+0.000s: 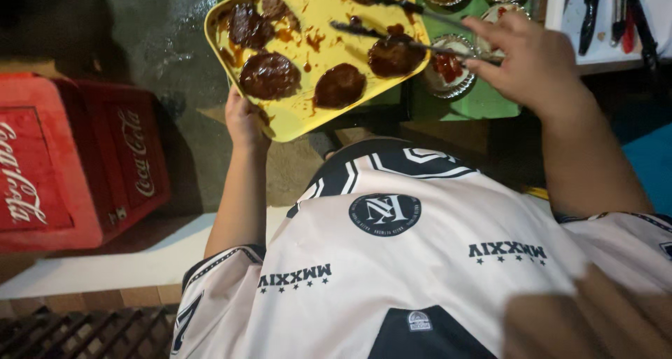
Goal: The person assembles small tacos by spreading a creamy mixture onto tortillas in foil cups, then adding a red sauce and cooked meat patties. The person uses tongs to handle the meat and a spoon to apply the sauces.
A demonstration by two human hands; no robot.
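Left hand (pixel 243 121) grips the sauce-smeared yellow plastic tray (pixel 301 117) of dark glazed patties (pixel 269 75); right hand (pixel 533 64) pinches slim metal tongs (pixel 413 45) over one patty.

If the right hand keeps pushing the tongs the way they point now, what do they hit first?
Probably the sauced patty at the yellow tray's right edge: the right hand aims its tongs leftward, tips right over it, though height above is unclear.

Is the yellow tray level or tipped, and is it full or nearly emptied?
Tipped: the left hand holds the yellow tray by its near edge, slanted. Partly emptied: a few sauced patties remain amid bare, sauce-smeared surface.
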